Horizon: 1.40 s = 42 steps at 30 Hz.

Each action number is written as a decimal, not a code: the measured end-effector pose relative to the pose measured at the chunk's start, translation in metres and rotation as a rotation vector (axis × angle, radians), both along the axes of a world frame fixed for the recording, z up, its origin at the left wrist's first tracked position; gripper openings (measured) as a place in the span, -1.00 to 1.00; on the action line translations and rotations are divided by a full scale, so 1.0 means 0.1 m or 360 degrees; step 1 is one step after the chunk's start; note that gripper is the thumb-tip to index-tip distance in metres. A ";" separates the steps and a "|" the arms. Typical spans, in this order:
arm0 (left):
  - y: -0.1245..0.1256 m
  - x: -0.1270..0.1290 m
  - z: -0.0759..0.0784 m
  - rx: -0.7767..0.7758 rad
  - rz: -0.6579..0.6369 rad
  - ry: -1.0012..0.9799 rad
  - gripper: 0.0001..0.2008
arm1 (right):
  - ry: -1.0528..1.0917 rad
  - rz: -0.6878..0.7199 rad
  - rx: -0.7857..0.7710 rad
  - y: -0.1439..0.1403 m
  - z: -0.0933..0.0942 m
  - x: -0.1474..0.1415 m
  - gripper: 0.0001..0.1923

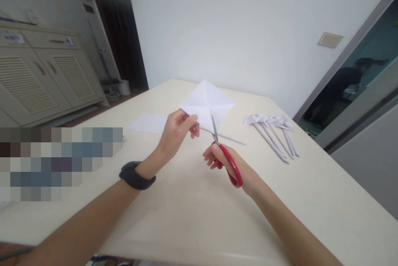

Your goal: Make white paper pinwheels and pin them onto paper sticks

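The left hand (178, 127) is pinching a sheet (207, 100), the right hand (241, 162) is gripping scissors (228, 156); cutting is seemingly remaining. Paper-topped sticks (268, 121) are lying apparently finished; another stick (233, 139) is waiting.

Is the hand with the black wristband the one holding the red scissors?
No, the right hand holds the red scissors, while the left hand with the black wristband pinches creased white paper.
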<state>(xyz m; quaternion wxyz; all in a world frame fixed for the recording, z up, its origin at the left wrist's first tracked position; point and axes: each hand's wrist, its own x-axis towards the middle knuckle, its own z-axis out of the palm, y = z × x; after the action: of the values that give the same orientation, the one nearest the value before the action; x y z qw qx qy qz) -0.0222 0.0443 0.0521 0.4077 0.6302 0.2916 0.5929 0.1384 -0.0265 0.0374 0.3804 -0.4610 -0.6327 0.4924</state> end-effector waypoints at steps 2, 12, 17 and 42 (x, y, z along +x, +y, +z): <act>-0.03 0.02 -0.02 -0.0024 -0.0068 0.0072 -0.82 | -0.0085 -0.0028 0.0050 0.00 -0.01 0.00 -0.55; -0.13 0.10 -0.03 -0.0058 -0.0036 0.0136 -0.81 | 0.0069 0.0021 -0.0052 -0.01 0.02 -0.02 -0.57; -0.15 0.12 -0.05 -0.0057 -0.0013 0.0121 -0.80 | 0.0267 0.0095 -0.0142 -0.03 0.03 0.00 -0.58; -0.23 0.16 -0.01 -0.0054 0.0013 0.0098 -0.80 | 0.0509 0.0179 -0.0319 0.00 -0.02 0.00 -0.52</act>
<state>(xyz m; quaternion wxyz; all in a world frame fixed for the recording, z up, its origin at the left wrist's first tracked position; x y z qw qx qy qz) -0.0066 0.0215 0.0515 0.4067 0.6401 0.3166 0.5698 0.1382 -0.0268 0.0357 0.4001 -0.3763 -0.5367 0.6405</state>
